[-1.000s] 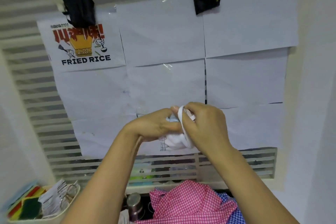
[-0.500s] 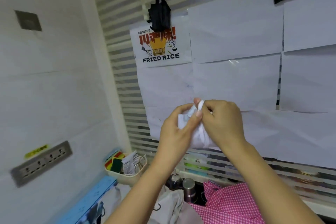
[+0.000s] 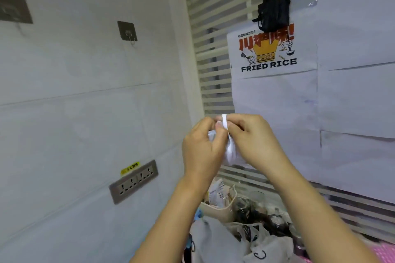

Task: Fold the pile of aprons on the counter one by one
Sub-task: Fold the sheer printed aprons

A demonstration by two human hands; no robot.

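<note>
Both hands are raised in front of the wall, with a small bundled white apron (image 3: 229, 151) pinched between them. The left hand (image 3: 201, 151) curls closed on the bundle's left side, thumb pressing its top. The right hand (image 3: 254, 141) grips the right side, a white strap (image 3: 224, 121) looped over its fingertips. Below, a pile of pale cloth (image 3: 215, 241) lies on the tabletop beside a cream basket (image 3: 220, 211). A fried rice poster (image 3: 269, 53) hangs behind.
</note>
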